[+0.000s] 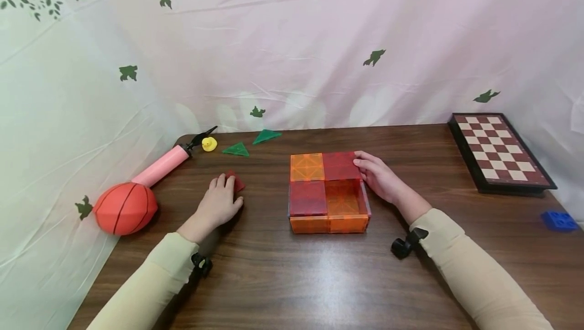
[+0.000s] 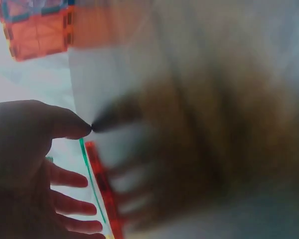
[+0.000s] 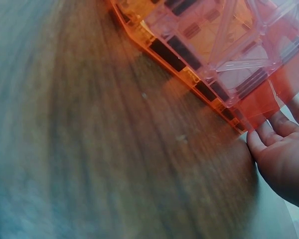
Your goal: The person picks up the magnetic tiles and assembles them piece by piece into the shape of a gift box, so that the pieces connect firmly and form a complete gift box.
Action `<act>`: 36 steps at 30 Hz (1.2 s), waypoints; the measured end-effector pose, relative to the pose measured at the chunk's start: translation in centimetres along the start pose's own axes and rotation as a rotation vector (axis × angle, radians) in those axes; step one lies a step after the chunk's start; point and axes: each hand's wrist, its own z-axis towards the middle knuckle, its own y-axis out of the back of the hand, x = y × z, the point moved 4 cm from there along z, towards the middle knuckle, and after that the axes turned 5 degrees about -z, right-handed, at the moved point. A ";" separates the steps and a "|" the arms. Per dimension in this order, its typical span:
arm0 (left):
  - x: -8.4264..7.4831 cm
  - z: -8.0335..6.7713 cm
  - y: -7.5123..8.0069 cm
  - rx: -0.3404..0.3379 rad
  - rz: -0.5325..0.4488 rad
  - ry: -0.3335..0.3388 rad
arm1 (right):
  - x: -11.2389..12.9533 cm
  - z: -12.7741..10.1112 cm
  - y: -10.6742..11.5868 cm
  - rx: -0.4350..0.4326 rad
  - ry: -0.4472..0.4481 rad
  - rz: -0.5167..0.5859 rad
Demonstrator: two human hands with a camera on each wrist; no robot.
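A low box of orange and red see-through tiles point(image 1: 327, 193) stands mid-table, with one top square at the near right uncovered. My right hand point(image 1: 373, 173) lies against the box's right side, its straight fingertips touching the edge of the far-right red top tile point(image 1: 339, 166). In the right wrist view the fingertips point(image 3: 261, 137) meet that red tile point(image 3: 261, 102) at the box corner. My left hand point(image 1: 222, 199) rests flat on the table with fingers spread over a loose red tile point(image 1: 236, 182). The left wrist view shows that tile's edge point(image 2: 102, 189) beside the fingers point(image 2: 70, 179).
Two green triangle tiles point(image 1: 236, 149) point(image 1: 266, 136), a yellow duck point(image 1: 209, 143), a pink pump point(image 1: 160, 166) and an orange ball point(image 1: 125, 208) lie at the left. A chessboard point(image 1: 499, 150) and a blue block point(image 1: 558, 220) sit at the right. Curtains hang close behind.
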 end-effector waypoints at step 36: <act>-22.3 -0.5 3.6 -0.109 -0.121 -0.766 | -0.2 0.1 0.2 -0.007 0.011 0.015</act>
